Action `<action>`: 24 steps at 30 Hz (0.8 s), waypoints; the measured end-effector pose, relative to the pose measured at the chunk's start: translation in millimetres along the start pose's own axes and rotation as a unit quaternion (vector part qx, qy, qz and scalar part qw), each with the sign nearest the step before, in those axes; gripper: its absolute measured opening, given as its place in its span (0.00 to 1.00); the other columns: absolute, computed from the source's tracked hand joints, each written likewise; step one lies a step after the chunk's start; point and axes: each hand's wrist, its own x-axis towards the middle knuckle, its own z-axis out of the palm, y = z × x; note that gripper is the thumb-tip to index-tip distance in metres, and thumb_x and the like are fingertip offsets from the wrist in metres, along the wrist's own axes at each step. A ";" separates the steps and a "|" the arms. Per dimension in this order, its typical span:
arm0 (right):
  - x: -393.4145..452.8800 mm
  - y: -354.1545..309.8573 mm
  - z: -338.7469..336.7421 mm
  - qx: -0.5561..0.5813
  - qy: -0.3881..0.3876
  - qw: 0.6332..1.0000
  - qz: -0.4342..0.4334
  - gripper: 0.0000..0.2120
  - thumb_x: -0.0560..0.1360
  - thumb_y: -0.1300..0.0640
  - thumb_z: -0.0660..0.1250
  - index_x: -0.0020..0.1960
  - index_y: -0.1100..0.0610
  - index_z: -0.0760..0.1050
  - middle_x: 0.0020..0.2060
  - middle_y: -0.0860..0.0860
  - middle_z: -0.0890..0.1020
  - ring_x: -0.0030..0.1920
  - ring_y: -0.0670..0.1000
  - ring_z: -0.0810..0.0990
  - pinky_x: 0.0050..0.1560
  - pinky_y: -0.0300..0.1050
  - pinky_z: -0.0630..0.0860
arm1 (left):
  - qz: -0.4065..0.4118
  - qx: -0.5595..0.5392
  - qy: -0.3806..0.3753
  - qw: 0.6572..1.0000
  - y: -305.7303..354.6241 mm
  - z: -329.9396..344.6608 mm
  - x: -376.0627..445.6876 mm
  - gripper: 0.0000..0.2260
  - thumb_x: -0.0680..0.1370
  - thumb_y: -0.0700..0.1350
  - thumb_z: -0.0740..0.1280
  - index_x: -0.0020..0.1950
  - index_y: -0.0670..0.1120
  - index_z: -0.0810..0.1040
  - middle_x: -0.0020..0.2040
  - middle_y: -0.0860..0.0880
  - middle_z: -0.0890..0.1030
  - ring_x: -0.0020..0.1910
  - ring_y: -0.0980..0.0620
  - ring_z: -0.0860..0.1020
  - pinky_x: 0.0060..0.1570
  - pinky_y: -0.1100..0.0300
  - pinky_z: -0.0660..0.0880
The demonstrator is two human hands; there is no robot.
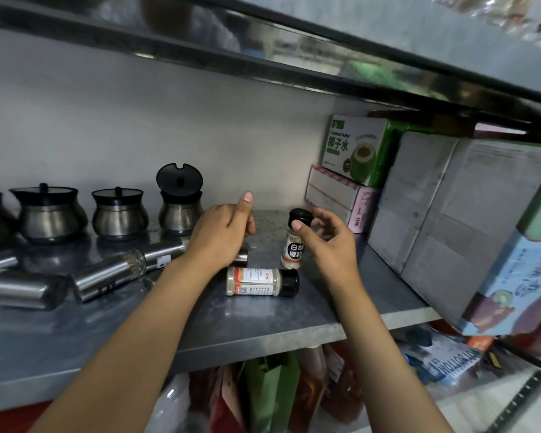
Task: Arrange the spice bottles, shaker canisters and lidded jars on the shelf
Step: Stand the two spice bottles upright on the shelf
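On the steel shelf (263, 323) a white-pepper spice bottle (294, 253) with a black cap stands upright. My right hand (328, 239) pinches its cap between thumb and fingers. A second spice bottle (256, 281) lies on its side just in front. My left hand (222, 229) hovers left of the upright bottle, fingers curled, thumb up, holding nothing. The end of a shaker canister (241, 257) shows beneath it. More steel shaker canisters (110, 273) lie on their sides at the left. Steel lidded jars (52, 214) stand along the back wall; the rightmost jar (180, 210) has its lid flipped up.
At the shelf's right end stand a coconut-water box (356, 151) on a pink box (341, 198), grey cartons (434, 214) and a colourful box (519, 276). An upper shelf (263, 73) hangs close overhead. Bags and bottles (272, 389) fill the level below.
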 end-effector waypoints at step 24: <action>-66.3 -17.2 -23.4 -0.186 -0.211 0.960 0.002 0.20 0.67 0.68 0.75 0.57 0.57 0.81 0.49 0.49 0.76 0.38 0.39 0.74 0.44 0.25 0.70 | 0.025 0.068 0.020 0.997 9.9 -18.2 -56.1 0.28 0.80 0.59 0.48 0.33 0.46 0.79 0.33 0.48 0.81 0.35 0.49 0.78 0.39 0.55 0.73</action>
